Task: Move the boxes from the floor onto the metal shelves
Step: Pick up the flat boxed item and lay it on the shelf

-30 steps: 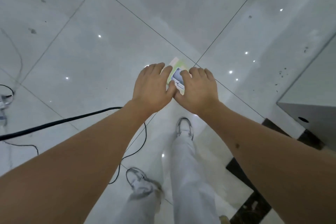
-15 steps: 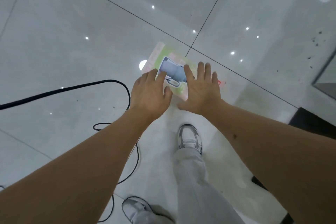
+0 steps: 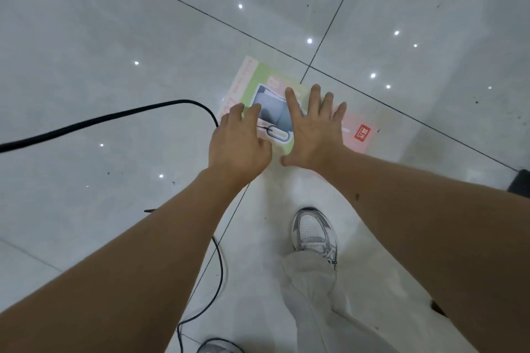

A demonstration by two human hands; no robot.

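Reaching down for a pickup: box (image 3: 289, 112) lying flat on the floor (image 3: 114, 37), green-and-pink face up, just ahead of the shoe (image 3: 312, 231). Left hand (image 3: 238, 140) hanging over the box's near left corner, fingers loosely bent, holding nothing. Right hand (image 3: 312, 129) spread wide over the middle of the lid, fingers straight, gripping nothing; touching the lid or hovering just above it, impossible to tell. Cable (image 3: 120, 114) curving past the box's left edge, close to the left hand. No shelves in view.

Judging by this, only the first step under way: box not yet lifted. Next move probably calling for sliding fingers under opposite edges, since a flat box offers little to grip from above, then lifting level, minding the cable, and turning to find the shelves.
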